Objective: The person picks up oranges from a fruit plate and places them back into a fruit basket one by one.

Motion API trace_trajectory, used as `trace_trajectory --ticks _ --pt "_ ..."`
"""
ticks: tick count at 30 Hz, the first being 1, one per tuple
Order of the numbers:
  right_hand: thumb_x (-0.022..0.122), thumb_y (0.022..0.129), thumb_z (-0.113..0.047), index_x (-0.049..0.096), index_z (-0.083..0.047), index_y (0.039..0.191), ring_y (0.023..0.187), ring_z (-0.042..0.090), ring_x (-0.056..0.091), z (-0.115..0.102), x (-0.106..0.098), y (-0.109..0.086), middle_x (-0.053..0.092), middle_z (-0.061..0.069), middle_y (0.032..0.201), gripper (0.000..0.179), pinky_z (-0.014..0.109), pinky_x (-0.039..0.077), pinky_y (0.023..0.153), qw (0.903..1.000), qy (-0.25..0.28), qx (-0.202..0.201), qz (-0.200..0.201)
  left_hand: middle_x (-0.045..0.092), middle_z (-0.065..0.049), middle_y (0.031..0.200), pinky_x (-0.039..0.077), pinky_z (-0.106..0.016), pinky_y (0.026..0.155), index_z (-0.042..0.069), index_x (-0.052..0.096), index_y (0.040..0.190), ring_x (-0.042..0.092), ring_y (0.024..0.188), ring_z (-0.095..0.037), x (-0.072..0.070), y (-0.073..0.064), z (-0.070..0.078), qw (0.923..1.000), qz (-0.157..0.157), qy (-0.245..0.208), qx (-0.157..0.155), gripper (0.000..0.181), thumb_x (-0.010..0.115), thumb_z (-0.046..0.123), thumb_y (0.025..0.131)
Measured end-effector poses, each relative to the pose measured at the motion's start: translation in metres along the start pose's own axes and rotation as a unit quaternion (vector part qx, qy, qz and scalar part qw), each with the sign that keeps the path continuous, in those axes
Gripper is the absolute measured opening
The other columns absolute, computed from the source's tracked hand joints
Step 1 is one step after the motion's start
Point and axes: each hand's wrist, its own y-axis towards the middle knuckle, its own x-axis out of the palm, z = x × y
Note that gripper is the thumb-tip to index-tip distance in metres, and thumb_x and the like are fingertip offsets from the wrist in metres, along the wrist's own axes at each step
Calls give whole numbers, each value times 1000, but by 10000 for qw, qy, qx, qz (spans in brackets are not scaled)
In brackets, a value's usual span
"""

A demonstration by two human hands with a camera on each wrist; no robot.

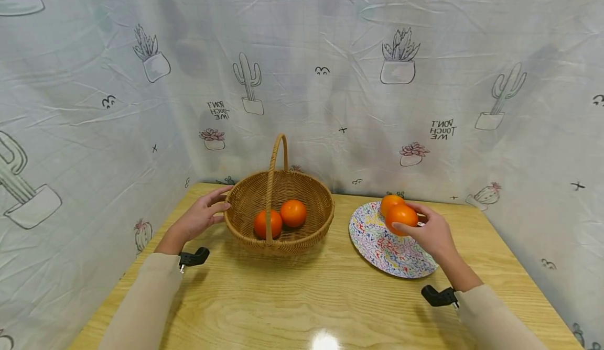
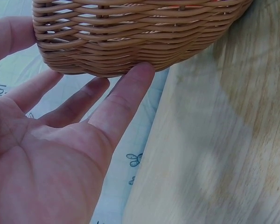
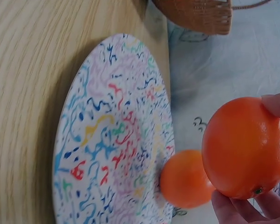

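My right hand (image 1: 431,232) grips an orange (image 1: 401,220) above a round plate (image 1: 379,255) with multicoloured squiggles. In the right wrist view, the held orange (image 3: 246,148) shows a small green stem spot. Another orange (image 3: 184,179) sits on the plate's far edge, partly behind the held one. To the left stands a wicker basket (image 1: 302,242) with a tall arched handle. Two oranges lie inside: one orange (image 1: 293,213) and, behind the handle, another orange (image 1: 260,224). My left hand (image 1: 203,215) touches the basket's left side; the left wrist view shows fairly straight fingers (image 2: 126,100) against the wicker.
Basket and plate rest on a light wooden table (image 1: 283,303). A pale curtain (image 1: 349,114) with cactus prints hangs behind and at both sides. Black wrist mounts (image 1: 193,257) are worn on both forearms.
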Motion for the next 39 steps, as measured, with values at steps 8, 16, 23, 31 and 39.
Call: trace_trajectory --ticks 8,16,23,31,39 --pt "80 90 -35 51 -10 152 121 43 61 -18 0 0 53 23 146 73 17 58 77 9980 478 -237 -327 30 -27 160 57 -26 99 15 21 165 37 145 -45 1 -1 2 10000 18 -24 -34 66 54 21 108" --pt "82 89 -30 53 -11 150 120 40 62 -33 3 1 55 21 145 70 20 58 79 9951 707 -445 -533 29 -27 161 57 -27 100 15 21 166 35 146 -47 1 -1 4 10000 -12 -34 -44 66 53 21 109" --pt "82 89 -29 54 -12 149 119 37 62 -46 5 5 56 19 144 68 19 57 81 9921 908 -568 -659 28 -27 161 58 -27 99 14 20 166 36 145 -46 1 0 4 10000 -10 -83 -50 66 53 21 109" --pt "85 87 -23 55 -9 147 115 35 63 -62 14 12 59 19 141 69 22 60 82 9858 1327 -717 -739 28 -28 161 58 -28 99 14 21 165 37 144 -45 1 0 4 9999 18 -114 -79 64 52 17 109" --pt "85 86 -25 57 -13 146 117 36 62 -75 21 17 57 18 140 67 28 60 84 9833 1459 -720 -811 27 -27 161 58 -28 99 16 21 165 34 146 -47 1 0 4 9999 19 -83 -102 64 52 18 109"
